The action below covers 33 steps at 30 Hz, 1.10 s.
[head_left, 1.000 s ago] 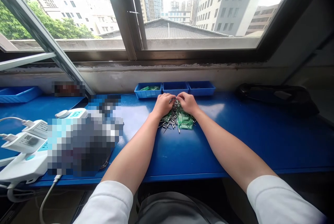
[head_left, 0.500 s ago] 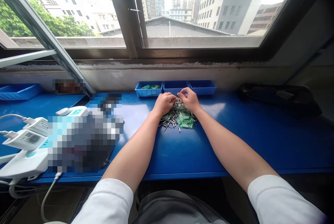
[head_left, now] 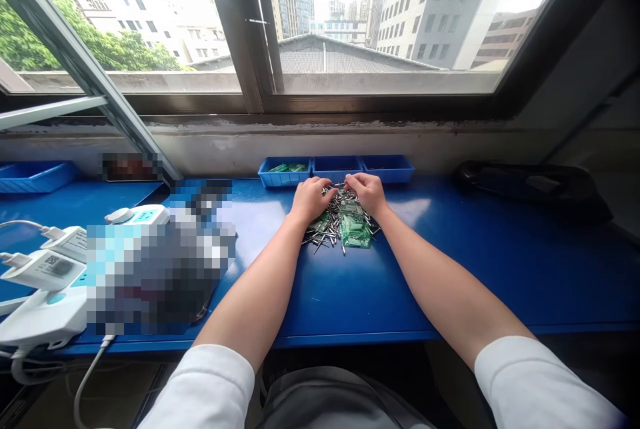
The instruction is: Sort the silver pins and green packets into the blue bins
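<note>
A pile of small dark and silvery metal pieces (head_left: 332,234) lies on the blue table, with green-tinted clear packets (head_left: 355,230) on its right part. My left hand (head_left: 311,200) is over the pile's left edge, thumb and fingers apart, holding nothing visible. My right hand (head_left: 367,193) is at the pile's upper right, thumb and index finger pinched; whatever is between them is too small to name. Just behind the hands are three joined blue bins: the left bin (head_left: 285,179) holds green packets, while the contents of the middle bin (head_left: 337,166) and right bin (head_left: 387,169) are hard to make out.
White power strips with plugs (head_left: 47,312) and a blurred-out item (head_left: 160,276) occupy the table's left side. Another blue tray (head_left: 40,177) is at the far left. A black bag (head_left: 535,189) lies at the back right, below the window.
My hands have moved slightly apart. The left thumb and fingers have opened away from the right hand's fingertips, and the right hand is a little lower.
</note>
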### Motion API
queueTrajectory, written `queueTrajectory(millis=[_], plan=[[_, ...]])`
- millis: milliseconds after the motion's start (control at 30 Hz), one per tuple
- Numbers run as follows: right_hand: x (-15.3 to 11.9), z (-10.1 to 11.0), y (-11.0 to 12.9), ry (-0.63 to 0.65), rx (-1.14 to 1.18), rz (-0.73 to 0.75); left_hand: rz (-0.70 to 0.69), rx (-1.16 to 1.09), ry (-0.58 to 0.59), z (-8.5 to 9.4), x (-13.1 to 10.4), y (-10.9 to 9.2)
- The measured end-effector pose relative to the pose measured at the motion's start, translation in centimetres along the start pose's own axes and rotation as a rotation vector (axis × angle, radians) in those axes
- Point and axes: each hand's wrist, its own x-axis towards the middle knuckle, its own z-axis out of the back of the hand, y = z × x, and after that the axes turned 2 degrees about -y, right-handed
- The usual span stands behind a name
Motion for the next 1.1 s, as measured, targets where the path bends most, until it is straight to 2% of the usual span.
queueTrajectory(millis=[200,333,433,567,633,800,867,1033,1100], plan=[[0.3,0.4,-0.3,-0.133,-0.200,0.044,0.159,-0.013,-0.125,-0.4,0.3,1.4],[0.9,0.9,-0.8,-0.210,-0.412,0.016,0.233,-0.030,-0.095,-0.6,0.4,2.1],[1.2,1.3,-1.2,-0.198,-0.523,-0.065,0.243,-0.029,-0.055,-0.7,0.5,2.1],[1.2,1.4,-1.4,-0.120,-0.581,-0.172,0.234,-0.009,-0.015,-0.9,0.5,2.1],[1.1,1.3,-1.4,-0.117,-0.583,-0.148,0.227,0.005,0.008,-1.0,0.6,2.1],[1.1,0.6,-1.8,-0.203,-0.508,0.061,0.220,0.038,0.060,-1.2,0.7,2.2],[1.0,0.3,-2.1,-0.168,-0.505,0.074,0.211,0.057,0.077,-1.3,0.7,2.1],[0.7,-0.5,-2.6,0.057,-0.560,0.056,0.188,0.058,0.083,-1.3,0.7,2.0],[0.7,-0.6,-2.6,0.095,-0.559,0.078,0.166,0.032,0.063,-1.4,0.7,2.0]])
